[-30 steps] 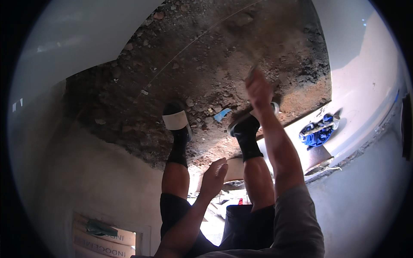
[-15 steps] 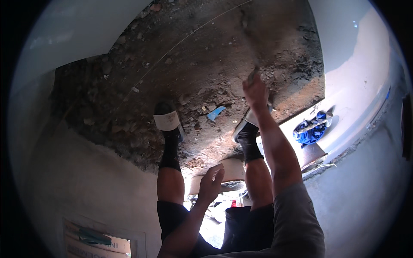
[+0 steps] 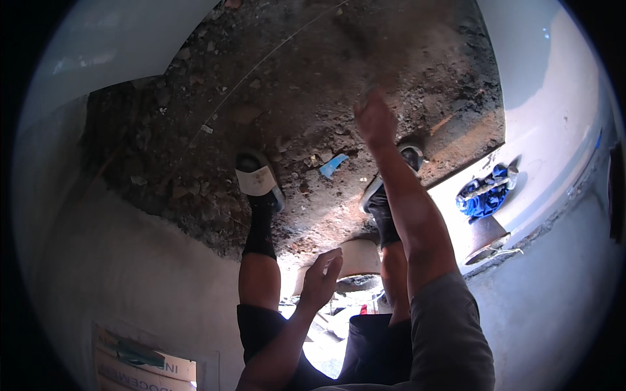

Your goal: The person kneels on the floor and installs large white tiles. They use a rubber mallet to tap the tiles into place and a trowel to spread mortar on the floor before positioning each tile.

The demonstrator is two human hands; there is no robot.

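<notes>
My right hand (image 3: 377, 122) reaches out over a patch of bare, rubble-strewn soil (image 3: 306, 130). Its fingers are closed round something dark and slim, too smeared by motion to name; its far end is lost in a blur. Below it, my left hand (image 3: 321, 280) hangs in front of my thighs with nothing in it, fingers loosely bent and thumb apart. On the dirt between my sandalled feet lies a blue scrap (image 3: 334, 165). A thin pale string (image 3: 261, 62) runs slantwise across the soil.
Smooth pale flooring borders the soil at upper left (image 3: 111, 52) and right (image 3: 541, 78). A blue cloth bundle (image 3: 484, 199) with a stick-like thing across it sits on the right. Round pale containers (image 3: 358, 257) stand behind my feet. Grey walls (image 3: 150, 260) rise on both sides.
My right hand has moved slightly left and farther out, and is now more blurred. My right foot has shifted a little to the right. The left hand stays about where it was.
</notes>
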